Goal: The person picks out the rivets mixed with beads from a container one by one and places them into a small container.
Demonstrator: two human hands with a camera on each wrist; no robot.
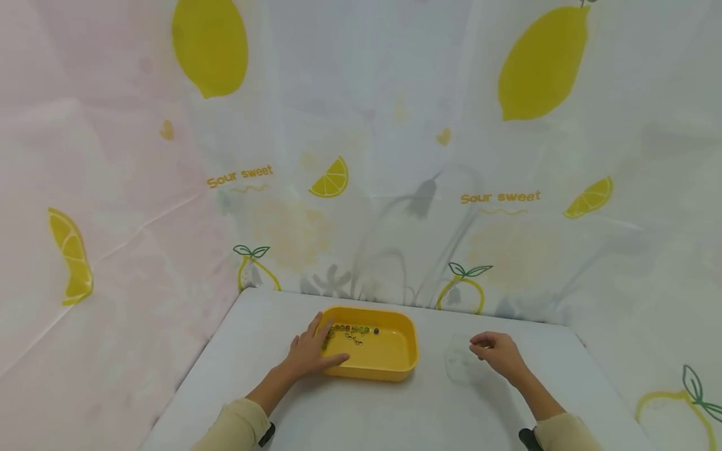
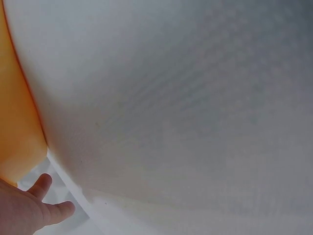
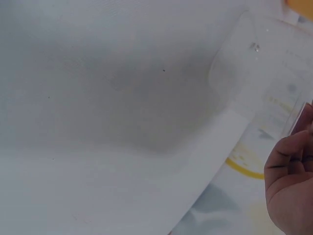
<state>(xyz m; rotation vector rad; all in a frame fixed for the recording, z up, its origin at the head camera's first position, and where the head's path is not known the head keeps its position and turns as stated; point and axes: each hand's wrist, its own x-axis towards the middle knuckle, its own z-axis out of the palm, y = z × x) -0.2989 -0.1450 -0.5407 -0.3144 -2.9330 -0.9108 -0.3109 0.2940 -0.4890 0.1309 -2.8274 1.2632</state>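
A yellow rectangular tray (image 1: 389,374) lies on the white table. My left hand (image 1: 309,351) spreads its fingers over the tray's left side, with the thumb across the near rim. In the left wrist view only part of that hand (image 2: 24,210) shows beside the tray's outer wall (image 2: 19,112). Coloured round beads (image 1: 361,329) line the tray's far side, and several small gold-coloured pieces (image 1: 353,339) lie below them. My right hand (image 1: 501,357), fingers curled, pinches the right edge of a clear plastic box (image 3: 244,63). Its fingertips are partly hidden in the right wrist view.
The white table (image 1: 383,413) meets a hanging cloth (image 1: 395,250) printed with lemons along its far edge. Inside the clear box, a tiny shiny piece (image 3: 255,47) is visible. The box stands to the right of the tray, a short gap between them.
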